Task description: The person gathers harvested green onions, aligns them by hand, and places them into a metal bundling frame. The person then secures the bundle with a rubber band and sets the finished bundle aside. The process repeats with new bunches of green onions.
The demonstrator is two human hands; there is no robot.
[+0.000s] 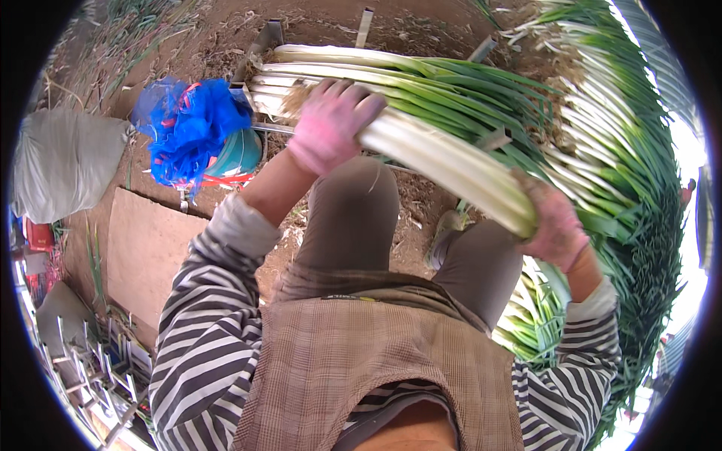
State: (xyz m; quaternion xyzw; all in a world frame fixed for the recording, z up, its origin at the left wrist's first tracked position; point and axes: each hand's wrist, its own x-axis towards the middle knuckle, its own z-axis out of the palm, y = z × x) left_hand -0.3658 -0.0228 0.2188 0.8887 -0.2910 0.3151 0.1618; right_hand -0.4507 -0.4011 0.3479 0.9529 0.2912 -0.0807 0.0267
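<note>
Both my hands, in pink gloves, hold a bunch of long green onions slantwise above my knees. My left hand grips it near the root end, where brown roots stick out beyond the glove. Further along, where white stalk turns to green, my right hand is closed around it. Motion blurs the bunch and both hands. Just beyond it, a row of green onions lies in a low metal frame, roots to the left and leaves to the right. The bunch hides part of that row.
A long heap of green onions curves along the right side. More onions lie beside my right leg. Blue mesh netting spills over a teal bucket at left. A flat board, a pale sack and metal racks are further left.
</note>
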